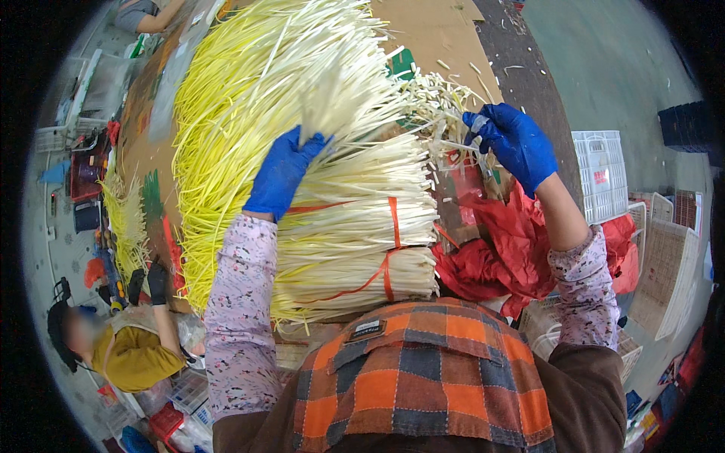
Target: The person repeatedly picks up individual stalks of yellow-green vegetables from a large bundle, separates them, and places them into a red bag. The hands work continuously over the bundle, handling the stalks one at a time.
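A broad pile of yellow-and-white chives [243,113] covers the middle of the table, pale ends towards the right. My left hand [289,170], in a blue glove, grips a motion-blurred bunch of pale stalks [334,105] over the pile. My right hand [512,141], also blue-gloved, is raised at the right over a heap of cut stalk ends [436,96]; its fingertips are bent together, and whether they pinch a stalk cannot be told. Nearest my body lie chive bundles [351,277] bound with red tape [388,277].
Crumpled red plastic [498,243] lies right of the bundles. A white plastic crate [599,175] stands beyond the table's right edge. At the left, a co-worker in dark gloves [157,283] handles a smaller chive pile [127,226]. Another person's arm [156,21] shows at the top left.
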